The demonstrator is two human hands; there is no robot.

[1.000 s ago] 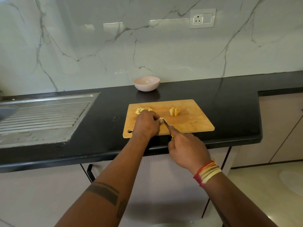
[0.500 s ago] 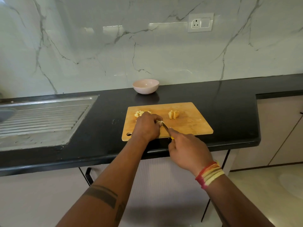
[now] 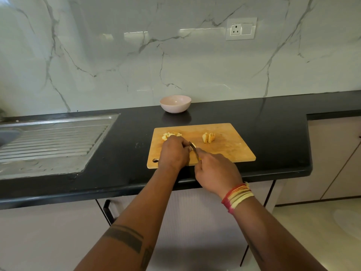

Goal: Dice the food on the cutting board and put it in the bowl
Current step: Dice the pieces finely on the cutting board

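A wooden cutting board (image 3: 230, 151) lies on the black counter. A pile of pale yellow diced pieces (image 3: 171, 135) sits at its far left, and a fanned stack of slices (image 3: 208, 137) rests near its middle. My left hand (image 3: 173, 152) is curled over a small piece of the food, which is mostly hidden under the fingers. My right hand (image 3: 215, 172) grips a knife (image 3: 193, 146) with a yellow handle, its blade pointing at the left fingertips. A pink bowl (image 3: 175, 103) stands behind the board by the wall; nothing shows inside it.
A steel sink drainboard (image 3: 50, 141) fills the counter's left side. The counter's front edge (image 3: 136, 189) runs just under my wrists, with cabinet doors below. A wall socket (image 3: 241, 29) sits on the marble backsplash.
Both hands stay at the same spot on the board, the knife working at the piece under my left fingers. The camera view has tilted up slightly.
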